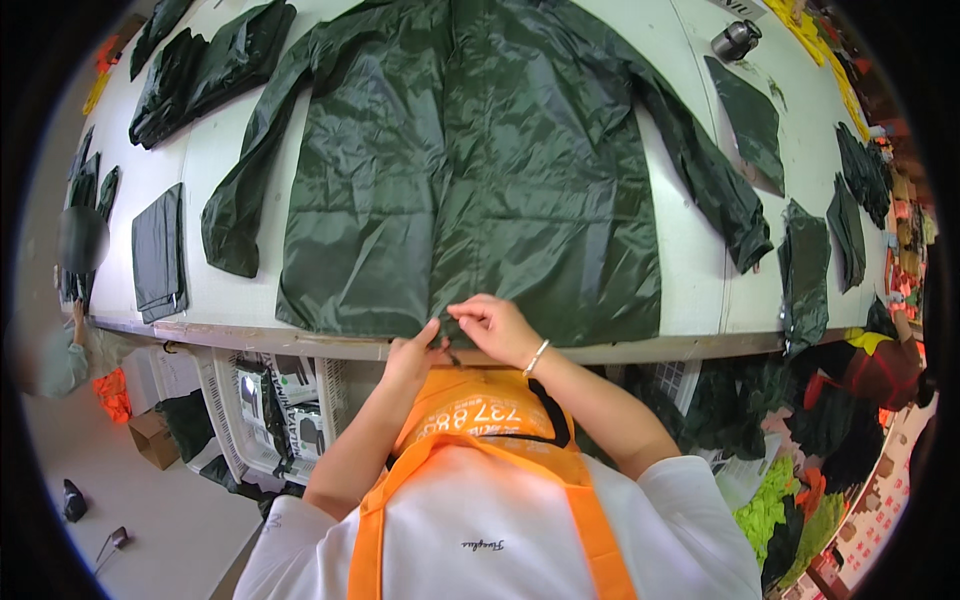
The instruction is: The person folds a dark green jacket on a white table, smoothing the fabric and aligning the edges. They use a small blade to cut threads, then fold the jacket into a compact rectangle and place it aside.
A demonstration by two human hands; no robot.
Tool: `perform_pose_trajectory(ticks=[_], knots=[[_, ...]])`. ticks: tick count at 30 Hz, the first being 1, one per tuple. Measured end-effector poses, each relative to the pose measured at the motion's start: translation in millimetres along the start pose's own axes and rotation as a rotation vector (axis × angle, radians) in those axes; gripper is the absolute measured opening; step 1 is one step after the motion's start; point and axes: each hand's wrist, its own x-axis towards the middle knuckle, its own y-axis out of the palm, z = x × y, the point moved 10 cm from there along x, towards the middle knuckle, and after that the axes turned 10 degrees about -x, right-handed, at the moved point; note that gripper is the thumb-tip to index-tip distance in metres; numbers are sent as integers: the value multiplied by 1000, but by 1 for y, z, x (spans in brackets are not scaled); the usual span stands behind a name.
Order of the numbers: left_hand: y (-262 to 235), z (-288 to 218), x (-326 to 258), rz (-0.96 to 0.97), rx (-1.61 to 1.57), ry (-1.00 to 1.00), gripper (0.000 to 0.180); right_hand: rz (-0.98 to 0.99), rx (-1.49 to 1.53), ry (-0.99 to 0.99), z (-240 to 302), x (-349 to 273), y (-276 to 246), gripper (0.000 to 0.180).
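Observation:
A dark green rain jacket (540, 190) lies spread on a white table (690, 270), its sleeves out to both sides and its hem along the table's near edge. At the bottom of its front opening, my left hand (414, 352) pinches the hem with thumb and fingers. Just right of it, my right hand (492, 328), with a bracelet at the wrist, has its fingers curled closed at the same spot. Whatever small part of the front closure lies between the fingertips is hidden. A short dark piece hangs below the left fingers.
Folded green garments (160, 255) lie left, with a larger pile (205, 75) behind. More folded pieces (803, 265) are on the right, near a metal flask (736, 40). Under the table stand a white basket (222, 415) of packages and a cardboard box (153, 440). Other people work at both sides.

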Motion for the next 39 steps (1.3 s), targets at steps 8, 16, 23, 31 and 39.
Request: perform_pose_trajectory(ticks=[8, 16, 23, 31, 39], knots=[[-183, -102, -46, -634, 349, 555, 30, -947, -749, -466, 90, 118, -359, 15], [125, -152, -52, -128, 650, 894, 43, -282, -763, 28, -25, 195, -303, 38], [242, -110, -26, -97, 666, 702, 58, 478, 92, -228, 96, 48, -109, 45], [236, -117, -267, 539, 755, 900, 18, -208, 203, 133, -65, 4, -108, 29], [156, -130, -446, 1200, 745, 1023, 42, -422, -317, 244, -80, -139, -137, 32]])
